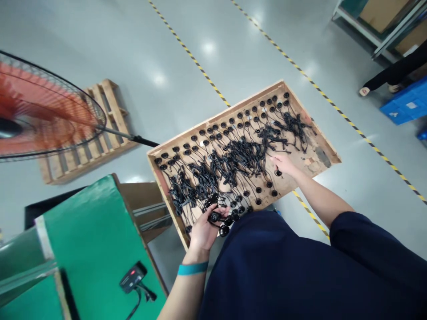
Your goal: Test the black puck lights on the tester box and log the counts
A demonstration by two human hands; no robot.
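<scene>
A shallow wooden tray (313,164) in front of me holds many bundled black cables (245,153) with round black discs on their ends. The discs line the far side in rows, and more lie along the near side. At the tray's near left, my left hand (205,226) is palm up, with fingers curled round several disc-ended cables (215,217). My right hand (283,163) reaches over the right half, fingertips pinched together at a thin black cable. A round disc (278,173) sits just below those fingers. The exact grip is too small to make out.
A green-topped table (90,226) on the left carries a small black device (133,276) with a red light. Behind it are a large fan (43,106) and a wooden pallet (113,111). A person's leg (396,71), a blue crate (405,104) and a shelf (373,38) are far right.
</scene>
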